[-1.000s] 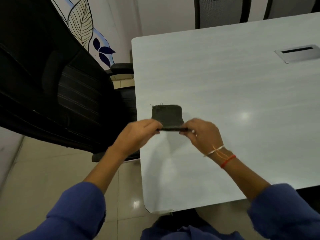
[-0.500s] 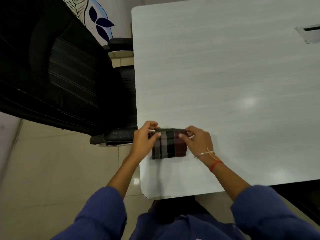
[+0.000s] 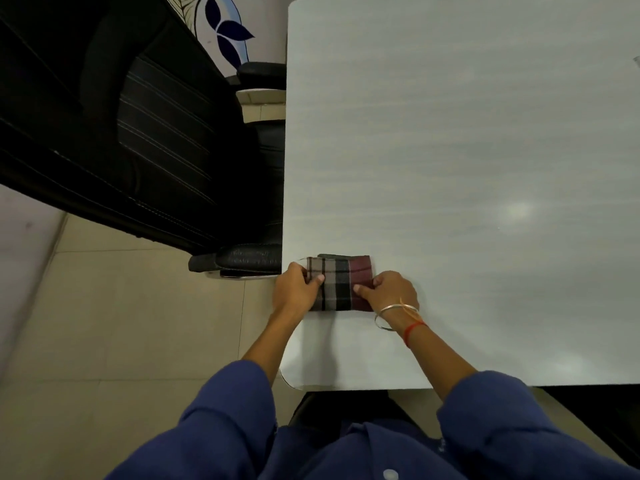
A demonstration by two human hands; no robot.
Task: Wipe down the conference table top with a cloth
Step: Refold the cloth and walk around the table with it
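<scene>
Down at the near left corner of the pale desk [image 3: 450, 150], a folded checked cloth [image 3: 337, 284] lies flat. Left hand [image 3: 294, 294] and right hand [image 3: 393, 291] each pinch a side edge (thumbs on top). Beside the desk's left edge stands a black chair [image 3: 145, 133].

Black office chair [image 3: 145, 133] left of frame; leaf mural [image 3: 227, 32] behind; beige floor tiles [image 3: 104, 323].

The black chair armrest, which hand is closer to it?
Left. The left hand holds the cloth at the table edge, just right of the armrest. The right hand grips the cloth's other end, farther away.
</scene>
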